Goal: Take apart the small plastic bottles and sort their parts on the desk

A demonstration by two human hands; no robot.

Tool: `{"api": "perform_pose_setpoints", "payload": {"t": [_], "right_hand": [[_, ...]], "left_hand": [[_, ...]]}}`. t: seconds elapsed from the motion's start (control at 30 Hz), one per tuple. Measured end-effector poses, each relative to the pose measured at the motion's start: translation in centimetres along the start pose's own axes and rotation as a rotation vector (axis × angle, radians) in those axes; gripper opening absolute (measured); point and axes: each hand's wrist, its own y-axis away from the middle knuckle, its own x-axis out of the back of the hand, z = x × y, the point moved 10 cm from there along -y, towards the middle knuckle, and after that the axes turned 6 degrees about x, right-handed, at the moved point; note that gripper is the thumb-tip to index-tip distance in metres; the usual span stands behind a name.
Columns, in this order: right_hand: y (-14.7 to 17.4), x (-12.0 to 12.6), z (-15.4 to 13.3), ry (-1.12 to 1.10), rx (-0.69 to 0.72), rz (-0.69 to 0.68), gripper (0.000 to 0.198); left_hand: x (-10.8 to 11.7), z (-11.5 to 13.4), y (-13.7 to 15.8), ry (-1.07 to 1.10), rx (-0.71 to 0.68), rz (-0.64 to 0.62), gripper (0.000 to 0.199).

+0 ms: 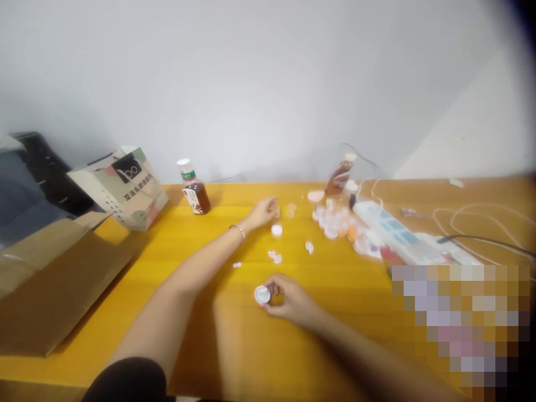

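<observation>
Here the right hand (288, 301) has its fingers (274, 290) grasping a small white cup (262, 294), while the left hand (263, 212) reaches a clear cup (276, 210) on the yellow counter (201, 245); its grip is unclear.

I see a plain pale grey-white wall (268, 72) filling the upper half, evenly lit, with a slanting shadow at the right. Below it runs a glossy yellow wooden worktop (201, 346). At far left, a dark chair (37, 178) stands behind an open cardboard box (54, 279).
</observation>
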Motion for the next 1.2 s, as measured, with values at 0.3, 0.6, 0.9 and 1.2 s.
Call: {"api": "perform_pose_setpoints", "payload": {"t": [0.3,0.6,0.9,1.2], "right_hand": [[-0.1,0.1,-0.2,-0.006,-0.009,-0.002,0.019],[-0.1,0.0,-0.2,0.01,0.018,-0.015,0.02],[-0.3,0.1,-0.9,0.059,0.089,-0.008,0.014],[-0.1,-0.2,-0.8,0.068,0.108,-0.015,0.013]], "left_hand": [[-2.8,-1.6,-2.6,0.018,0.018,-0.043,0.055],[2.7,4.5,6.8,-0.003,-0.095,-0.025,0.026],[-0.5,7.7,21.3,-0.183,-0.212,-0.458,0.019],[-1.2,7.0,22.9,-0.337,-0.331,-0.18,0.024]]}}
